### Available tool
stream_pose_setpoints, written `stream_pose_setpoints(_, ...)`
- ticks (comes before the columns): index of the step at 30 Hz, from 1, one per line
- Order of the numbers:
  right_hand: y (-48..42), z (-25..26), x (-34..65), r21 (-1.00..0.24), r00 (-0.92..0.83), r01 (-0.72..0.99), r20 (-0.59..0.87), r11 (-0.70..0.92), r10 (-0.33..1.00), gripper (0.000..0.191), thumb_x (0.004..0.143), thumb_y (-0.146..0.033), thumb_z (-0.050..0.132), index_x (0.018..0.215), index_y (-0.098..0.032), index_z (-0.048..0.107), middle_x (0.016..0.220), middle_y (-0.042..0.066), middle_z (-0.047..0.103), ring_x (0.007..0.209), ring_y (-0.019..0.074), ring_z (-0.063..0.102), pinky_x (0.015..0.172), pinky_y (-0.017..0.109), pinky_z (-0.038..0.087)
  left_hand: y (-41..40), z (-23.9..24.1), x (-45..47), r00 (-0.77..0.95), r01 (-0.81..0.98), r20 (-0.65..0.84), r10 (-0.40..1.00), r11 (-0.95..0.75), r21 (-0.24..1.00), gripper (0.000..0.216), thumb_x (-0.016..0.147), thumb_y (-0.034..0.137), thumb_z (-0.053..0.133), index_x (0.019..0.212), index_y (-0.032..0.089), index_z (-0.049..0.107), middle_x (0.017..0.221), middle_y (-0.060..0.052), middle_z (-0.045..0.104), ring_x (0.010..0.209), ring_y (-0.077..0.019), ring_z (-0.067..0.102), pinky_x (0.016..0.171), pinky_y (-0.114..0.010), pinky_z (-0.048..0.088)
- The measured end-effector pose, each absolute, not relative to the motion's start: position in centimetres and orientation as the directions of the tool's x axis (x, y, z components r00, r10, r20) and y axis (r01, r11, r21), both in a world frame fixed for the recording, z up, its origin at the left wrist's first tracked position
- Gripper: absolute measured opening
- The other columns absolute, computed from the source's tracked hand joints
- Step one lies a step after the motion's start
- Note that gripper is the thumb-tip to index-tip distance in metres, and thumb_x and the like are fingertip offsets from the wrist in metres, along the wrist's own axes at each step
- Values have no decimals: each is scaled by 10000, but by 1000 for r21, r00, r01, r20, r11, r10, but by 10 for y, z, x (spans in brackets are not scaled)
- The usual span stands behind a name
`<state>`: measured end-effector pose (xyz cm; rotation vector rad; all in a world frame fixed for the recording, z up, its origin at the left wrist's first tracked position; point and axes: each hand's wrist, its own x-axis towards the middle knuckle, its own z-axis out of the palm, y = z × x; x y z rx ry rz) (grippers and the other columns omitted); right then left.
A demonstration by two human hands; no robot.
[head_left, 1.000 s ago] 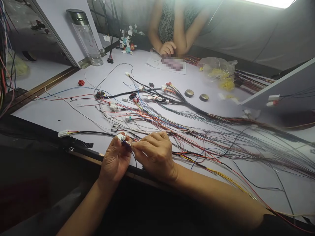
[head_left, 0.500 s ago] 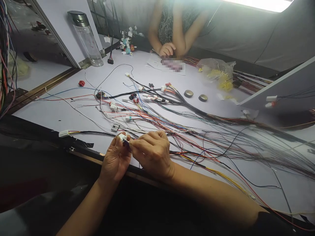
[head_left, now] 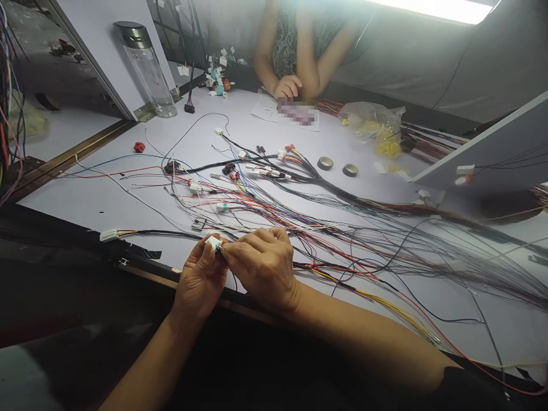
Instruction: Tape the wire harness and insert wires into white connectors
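Note:
Near the table's front edge, my left hand (head_left: 201, 279) pinches a small white plastic connector (head_left: 213, 244) between thumb and fingers. My right hand (head_left: 265, 265) is closed beside it, its thumb and forefinger pressed on a thin dark wire (head_left: 221, 249) at the connector's right side. The fingertips cover the wire's end, so how deep it sits is hidden. Just beyond my hands, a wiring harness (head_left: 274, 211) of many loose red, white, blue and black wires spreads across the table. A white connector (head_left: 110, 234) on a black-sleeved cable lies to the left.
Across the white table (head_left: 85, 211) a person's hand (head_left: 287, 87) rests by papers (head_left: 262, 108). A glass bottle (head_left: 149, 74) stands at back left. Two tape rolls (head_left: 325, 163) and a plastic bag (head_left: 372, 125) with yellow pieces lie beyond the harness. A slanted panel (head_left: 483, 140) rises at right.
My right fingertips have come closer to the white connector, and less of the dark wire shows between them. My left hand keeps its hold. The whole view has shifted slightly.

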<state>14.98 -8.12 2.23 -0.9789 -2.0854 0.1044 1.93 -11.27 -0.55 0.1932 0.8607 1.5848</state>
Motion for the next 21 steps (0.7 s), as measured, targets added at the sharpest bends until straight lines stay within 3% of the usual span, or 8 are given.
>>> stream_pose_setpoints(5, -83, 23, 156, -427, -378, 589, 605, 686, 701, 122, 900, -348, 613, 930, -255, 686, 828, -28, 733, 728, 107, 592, 730, 344, 273, -112, -7, 19, -228, -796, -360, 905, 40, 604, 351, 586, 223, 868, 883, 137, 701, 853, -30, 701, 751, -119, 659, 709, -190, 539)
stream_pose_setpoints(13, -84, 21, 147, -406, -327, 620, 644, 671, 692, 211, 920, -261, 591, 717, -219, 631, 659, -36, 683, 643, 98, 554, 692, 335, 255, -112, -10, 18, -243, -805, -368, 898, 25, 592, 350, 572, 214, 875, 866, 136, 701, 853, -29, 701, 745, -117, 657, 718, -195, 535)
stream_pose_setpoints(21, -86, 20, 143, -390, -351, 613, 645, 687, 679, 184, 926, -234, 572, 750, -210, 618, 667, -32, 667, 648, 100, 552, 688, 329, 265, -109, -8, 18, -247, -804, -373, 895, 26, 595, 376, 537, 208, 889, 853, 127, 701, 856, -28, 696, 745, -119, 651, 714, -194, 542)
